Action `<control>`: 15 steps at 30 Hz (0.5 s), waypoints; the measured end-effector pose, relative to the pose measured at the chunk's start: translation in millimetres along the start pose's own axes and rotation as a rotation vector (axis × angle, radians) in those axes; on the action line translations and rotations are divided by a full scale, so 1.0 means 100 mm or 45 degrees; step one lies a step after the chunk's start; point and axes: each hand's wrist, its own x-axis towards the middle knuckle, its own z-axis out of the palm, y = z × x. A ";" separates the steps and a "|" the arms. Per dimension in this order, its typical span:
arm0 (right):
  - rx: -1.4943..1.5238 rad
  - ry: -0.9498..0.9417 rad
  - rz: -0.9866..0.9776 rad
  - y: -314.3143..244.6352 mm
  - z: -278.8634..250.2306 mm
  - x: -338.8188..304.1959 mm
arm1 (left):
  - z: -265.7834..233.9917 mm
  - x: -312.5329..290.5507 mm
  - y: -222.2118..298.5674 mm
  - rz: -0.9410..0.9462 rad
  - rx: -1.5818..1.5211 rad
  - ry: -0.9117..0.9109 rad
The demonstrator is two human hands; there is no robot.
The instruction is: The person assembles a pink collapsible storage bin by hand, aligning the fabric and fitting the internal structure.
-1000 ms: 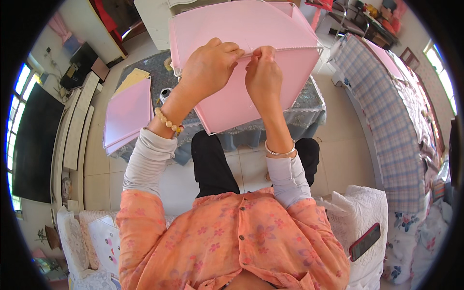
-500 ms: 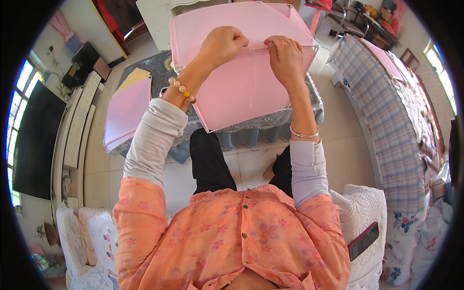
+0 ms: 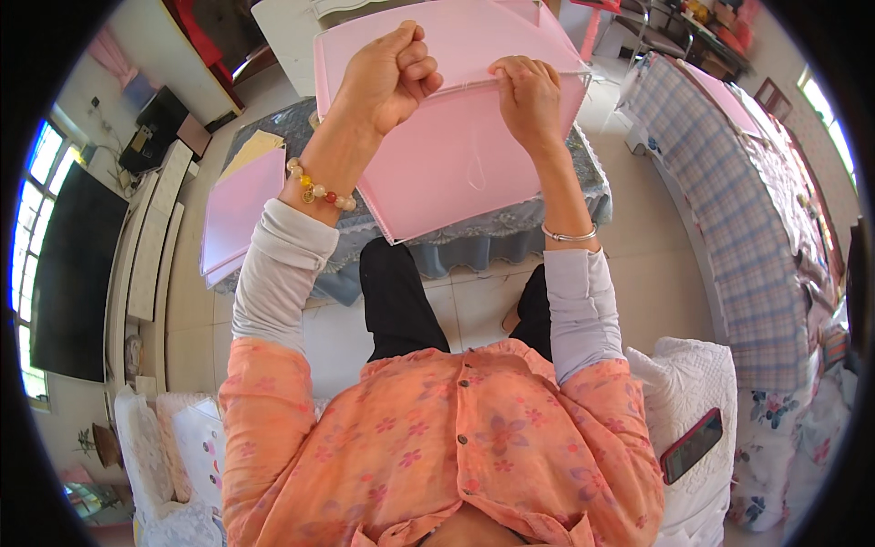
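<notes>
A large pink box-like piece made of stiff panels [image 3: 437, 169] leans on the table in front of me, a pale cord-like trim running along its upper fold. My right hand [image 3: 530, 96] is closed on that edge near its right end. Raised over the left part of the edge, my left hand [image 3: 390, 77] has its fingers curled into a closed grip; what they hold is too small to make out. A thin white thread [image 3: 475, 164] hangs in a loop down the front panel from the edge between my hands.
The table wears a grey-blue lace-trimmed cloth [image 3: 447, 255]. More pink sheets [image 3: 241, 210] lie on its left end, beside a yellowish piece [image 3: 253, 149]. A checked-cloth-covered bed or sofa [image 3: 711, 210] stands to the right. A phone [image 3: 693, 445] rests on white fabric near my right elbow.
My left hand has moved left and up, away from my right hand, and turned at the wrist. My right hand stays at the edge. The hanging thread now curls into a loop.
</notes>
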 end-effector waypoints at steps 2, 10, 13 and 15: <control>-0.006 -0.010 0.012 0.02 0.00 -0.01 | -0.04 -0.04 0.07 -0.050 -0.055 0.076; -0.040 -0.023 0.013 -0.03 0.03 0.00 | -1.11 -0.88 1.44 0.376 0.100 0.106; -0.082 -0.001 -0.001 0.03 0.02 -0.01 | -1.62 -1.34 2.28 0.599 0.083 0.346; -0.053 -0.003 -0.008 0.04 0.04 -0.02 | -2.40 -1.98 3.29 0.692 0.029 0.411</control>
